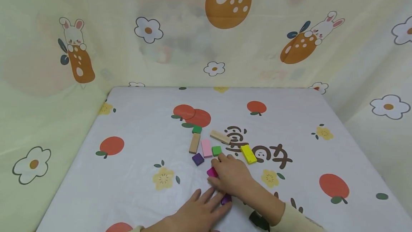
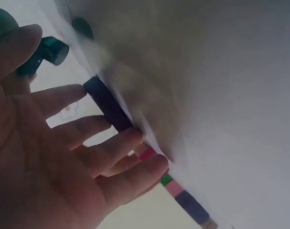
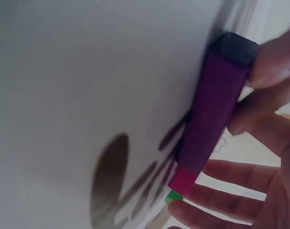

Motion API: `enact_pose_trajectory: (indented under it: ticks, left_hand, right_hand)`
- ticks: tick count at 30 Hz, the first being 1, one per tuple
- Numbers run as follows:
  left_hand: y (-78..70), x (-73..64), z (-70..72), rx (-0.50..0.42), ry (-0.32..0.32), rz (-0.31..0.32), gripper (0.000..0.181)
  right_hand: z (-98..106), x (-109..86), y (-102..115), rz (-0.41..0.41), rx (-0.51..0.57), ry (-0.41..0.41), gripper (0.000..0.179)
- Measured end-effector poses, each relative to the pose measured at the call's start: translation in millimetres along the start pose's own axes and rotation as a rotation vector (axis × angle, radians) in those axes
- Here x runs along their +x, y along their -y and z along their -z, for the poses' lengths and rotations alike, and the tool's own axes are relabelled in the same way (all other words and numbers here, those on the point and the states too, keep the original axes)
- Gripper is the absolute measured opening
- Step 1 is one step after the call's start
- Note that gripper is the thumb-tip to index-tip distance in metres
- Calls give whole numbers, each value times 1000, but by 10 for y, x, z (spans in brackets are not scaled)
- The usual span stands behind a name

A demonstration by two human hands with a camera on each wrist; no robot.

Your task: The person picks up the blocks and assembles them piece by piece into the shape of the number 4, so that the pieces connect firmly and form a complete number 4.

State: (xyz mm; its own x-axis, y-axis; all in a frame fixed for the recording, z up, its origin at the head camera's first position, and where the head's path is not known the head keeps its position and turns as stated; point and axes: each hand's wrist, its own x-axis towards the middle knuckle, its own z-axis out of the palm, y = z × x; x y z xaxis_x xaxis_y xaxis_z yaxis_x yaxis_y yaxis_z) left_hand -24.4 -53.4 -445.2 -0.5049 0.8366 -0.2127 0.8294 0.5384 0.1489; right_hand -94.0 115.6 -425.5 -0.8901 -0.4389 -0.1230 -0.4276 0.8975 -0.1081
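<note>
My left hand [image 1: 199, 210] is spread palm down, its fingers straight and touching a dark purple block [image 1: 226, 199], which they partly cover. The same block shows long and rectangular in the right wrist view, with fingertips along its side. Just beyond, my right hand [image 1: 233, 176] reaches over a magenta block [image 1: 211, 172], thumb on the near side and curled fingers on the far side, pinching it. Past those fingertips lie a green block [image 1: 216, 150] and a pink block [image 1: 206, 148]. To their left is a tilted purple block [image 1: 197, 159].
Two plain wooden blocks [image 1: 194, 143] and a second green block [image 1: 197, 129] lie farther back. A yellow block [image 1: 249, 154] sits to the right. White printed cloth [image 1: 135, 174] covers the table, and a patterned curtain [image 1: 180, 56] hangs behind. A dark device [image 1: 259, 220] is at the right wrist.
</note>
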Motion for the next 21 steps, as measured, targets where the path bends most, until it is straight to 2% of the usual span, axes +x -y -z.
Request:
enact_pose_trajectory:
  ticks: [5,11,17,21]
  left_hand:
    - [9,8,7,-7,-1,-2,73]
    - [15,15,7,-46,18,1,73]
    - [35,42,32,-83,68,10,68]
    - [33,35,30,-69,58,10,69]
  right_hand:
    - [-50,22,0,14,-3,7,45]
    - [-31,8,-30,36,44,-4,39]
    - [50,-42,-97,20,87,-23,45]
    - [122,-88,-149,11,102,-37,51]
